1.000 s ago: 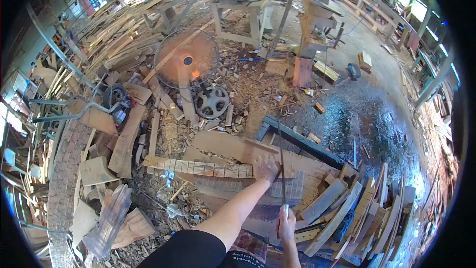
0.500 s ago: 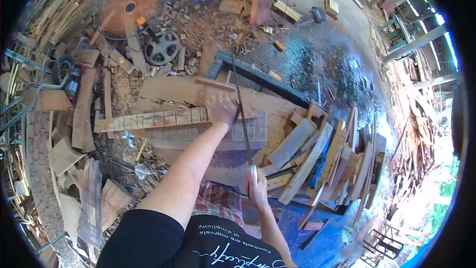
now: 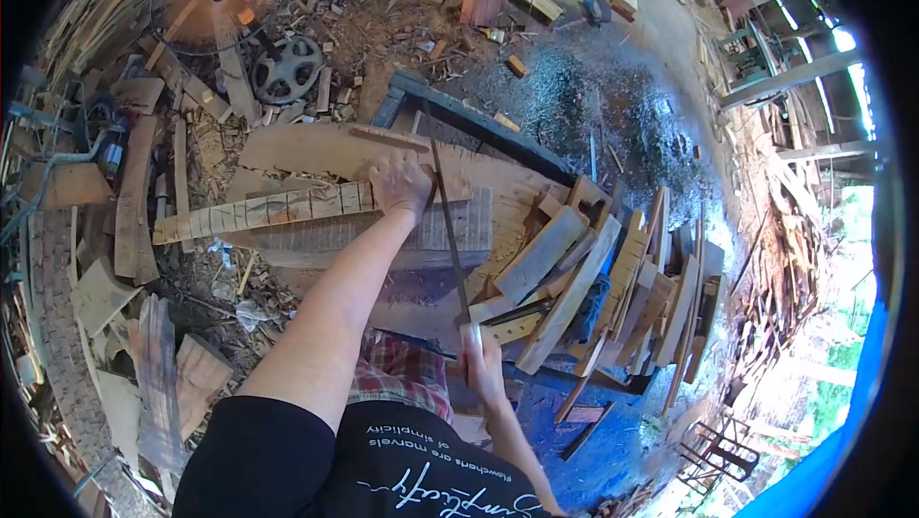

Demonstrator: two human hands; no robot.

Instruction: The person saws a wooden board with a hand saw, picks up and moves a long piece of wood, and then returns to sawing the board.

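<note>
My left hand (image 3: 400, 185) grips a long wooden strip (image 3: 278, 212) marked with several dark cross lines, holding it down near its right end. The strip lies on a wide worn board (image 3: 459, 231). In my right hand (image 3: 482, 367), closed round a pale handle, is a saw (image 3: 448, 221) with a long, thin dark blade. The blade passes across the strip just right of my left hand, its far tip reaching beyond a small stick (image 3: 390, 139). Whether the teeth have cut into the wood cannot be made out.
Cut wood pieces (image 3: 574, 279) are piled to the right beside a dark metal frame (image 3: 498, 140). A spoked wheel (image 3: 287, 70) and a rusty round disc (image 3: 218, 25) stand at the far left. Dark shavings (image 3: 613, 106) cover the floor beyond.
The view has shifted, moving the scene up and left. Against the board, the saw has slid back toward my body. My left hand stays on the strip.
</note>
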